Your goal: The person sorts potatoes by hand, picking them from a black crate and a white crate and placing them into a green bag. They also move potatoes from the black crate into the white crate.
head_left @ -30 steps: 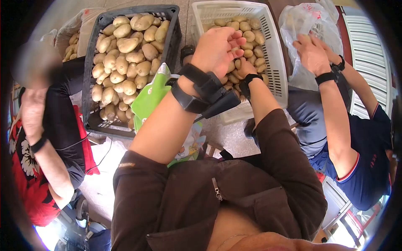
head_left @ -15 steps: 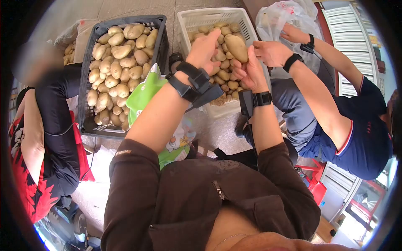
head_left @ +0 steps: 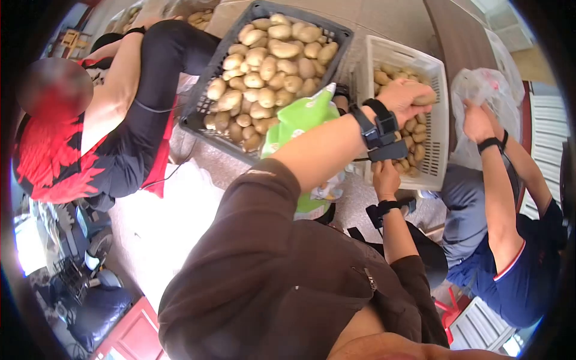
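Observation:
My left hand (head_left: 401, 102) is closed around a potato (head_left: 425, 98) above the white crate (head_left: 440, 144), which holds several potatoes. Lower down, my right hand (head_left: 386, 179) is at the near left side of this crate; its fingers are partly hidden behind the device on my left wrist, so their grip is unclear. To the left stands a black crate (head_left: 191, 114) heaped with potatoes. A green and white bag (head_left: 300, 120) lies against its near right side, partly under my left forearm.
At the right, a co-worker's hands (head_left: 480, 125) are at a clear plastic bag (head_left: 471, 84). Another person in red and black (head_left: 114, 126) sits at the left. A brown board (head_left: 459, 36) stands behind the white crate. Dark cables hang near both people.
The view has swung, so the crates appear farther right. My left hand has taken hold of a potato; my right hand has moved down, away from the large potato it held. The co-worker's hands are now together at the plastic bag.

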